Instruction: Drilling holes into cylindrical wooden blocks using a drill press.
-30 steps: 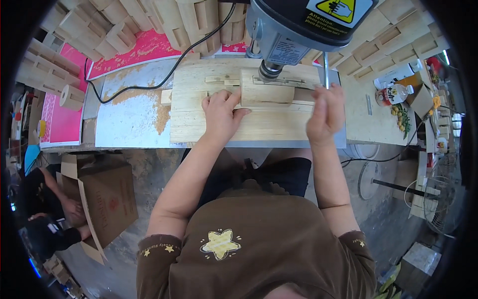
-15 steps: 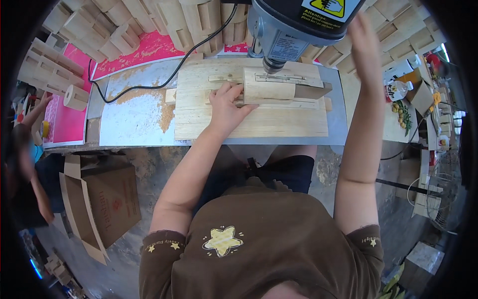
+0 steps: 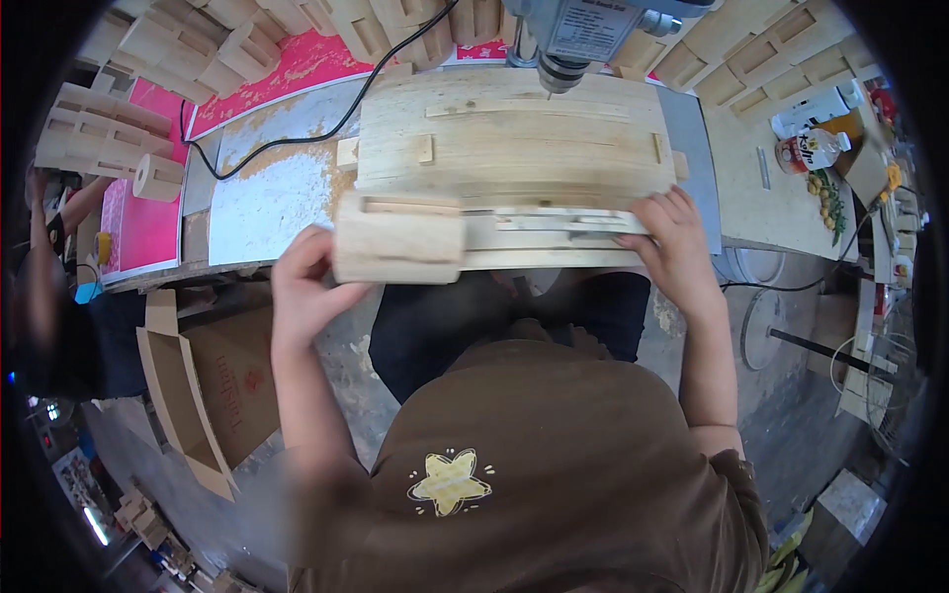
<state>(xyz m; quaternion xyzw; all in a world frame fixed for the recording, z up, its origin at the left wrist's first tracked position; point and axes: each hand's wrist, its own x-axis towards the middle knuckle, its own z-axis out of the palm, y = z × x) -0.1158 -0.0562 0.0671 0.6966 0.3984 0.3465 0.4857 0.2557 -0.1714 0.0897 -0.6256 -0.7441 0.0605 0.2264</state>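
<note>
A rounded pale wooden block [image 3: 400,242] is held low, over the front edge of the wooden board [image 3: 534,133]. My left hand [image 3: 304,287] grips its left end, with the thumb underneath and the fingers curled at the side. From the block's right end sticks out a long, narrow jig bar [image 3: 554,225] with a pale and metallic face. My right hand [image 3: 677,242] pinches the bar's far end between thumb and fingers. How deep the bar sits inside the block is hidden. Beyond them, the drill press chuck [image 3: 561,74] hangs over the board, its thin bit apart from the block.
Slotted wooden blocks [image 3: 158,128] are stacked along the back and sides. A black cable [image 3: 341,128] crosses the sawdust-strewn table at left. A plastic bottle [image 3: 813,148] lies at right. An open cardboard box [image 3: 213,385] is on the floor; another person's arm [image 3: 79,210] shows far left.
The block and bar have come away from under the drill toward me. My left hand has shifted left and nearer with the block; my right hand has come down from the drill's side onto the bar.
</note>
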